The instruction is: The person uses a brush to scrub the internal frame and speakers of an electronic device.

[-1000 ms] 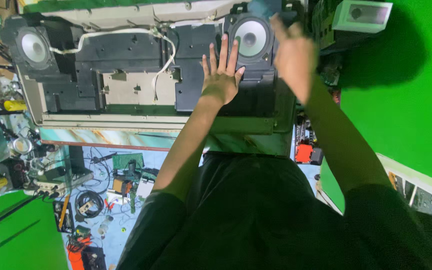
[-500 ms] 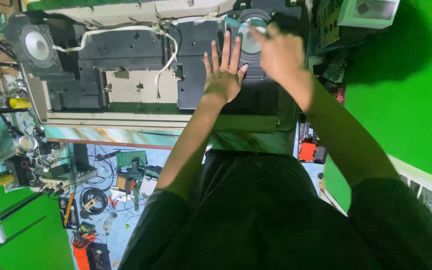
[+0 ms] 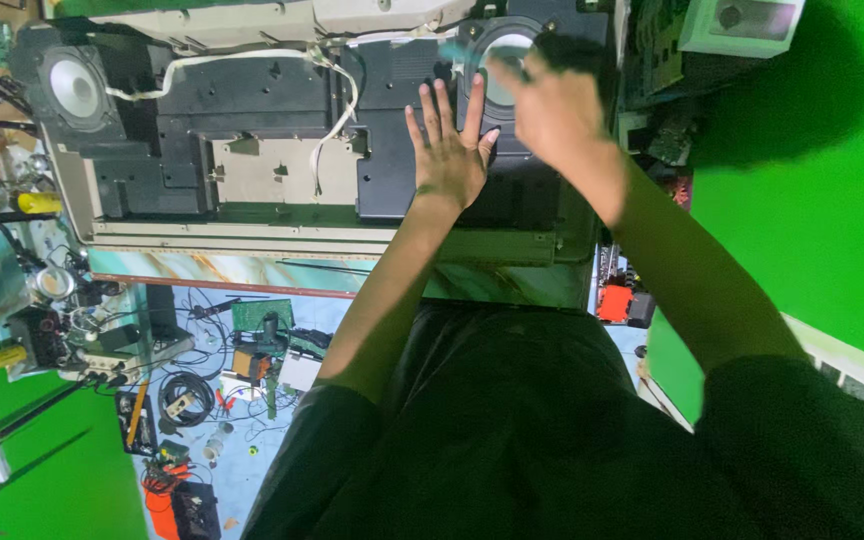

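An opened television chassis lies back-up on a marble-patterned table, with dark plastic panels, a bare metal plate and a round speaker at each top corner. My left hand rests flat on the dark panel, fingers spread, just below the right speaker. My right hand is blurred over that speaker, fingers curled around what looks like a thin teal tool pointing left. The left speaker is untouched. White cables run across the chassis.
Left of the table, a cluttered shelf holds a yellow-handled tool and small parts. The blue floor below carries circuit boards, coiled wires and an orange device. Green backdrop fills the right. A pale box sits top right.
My right hand has shifted left and down onto the right speaker. My left hand stays flat on the panel. The view has drifted slightly.
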